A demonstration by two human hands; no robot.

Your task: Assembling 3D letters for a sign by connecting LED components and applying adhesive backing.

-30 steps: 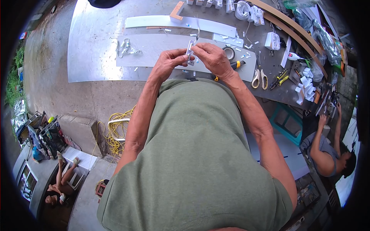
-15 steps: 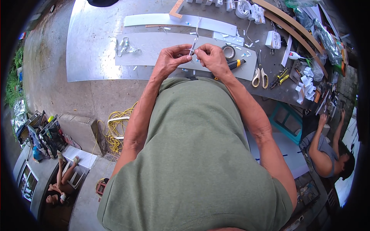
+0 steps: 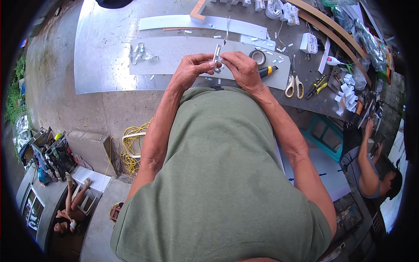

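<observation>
Above the near edge of the table, my left hand (image 3: 192,70) pinches a small, narrow white channel-shaped piece (image 3: 217,50) between thumb and fingers. A thin wire (image 3: 227,28) rises from its upper end. Closed at the piece's lower right side is my right hand (image 3: 243,70), its fingertips pressed together by a pale bit at the bottom; what they grip is too small to make out. Beside my right hand lie a roll of dark tape (image 3: 257,57) and a yellow-and-black utility knife (image 3: 267,71). Beneath both hands is a grey flat sheet (image 3: 174,50).
Scissors (image 3: 294,85), yellow-handled pliers (image 3: 317,86) and a white glue bottle (image 3: 333,60) lie to the right. A curled strip (image 3: 142,53) rests at left, a long white strip (image 3: 174,22) farther back. One person (image 3: 366,170) works at right; another (image 3: 70,214) sits lower left.
The white piece has turned, showing its channel side and a pale bit below. My right hand has shifted slightly rightward and rolled over. The person at right has moved their arms.
</observation>
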